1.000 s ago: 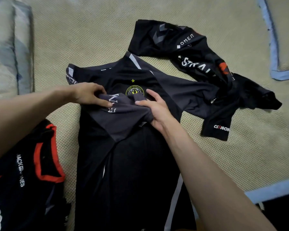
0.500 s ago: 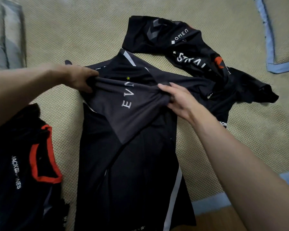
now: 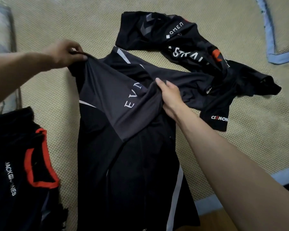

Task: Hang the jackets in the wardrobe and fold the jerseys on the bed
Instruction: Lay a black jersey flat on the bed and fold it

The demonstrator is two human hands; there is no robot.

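I am looking down at a black jersey (image 3: pixel 123 164) lying lengthwise on the mat (image 3: pixel 57 30), its grey sleeve folded across the chest. My left hand (image 3: pixel 65 52) is pinching the sleeve's upper left edge; my right hand (image 3: pixel 169 97) is gripping its bunched right side. A second jersey (image 3: pixel 182 39) is lying crumpled just beyond, and a third (image 3: pixel 15 172), red-collared, is sitting at lower left.
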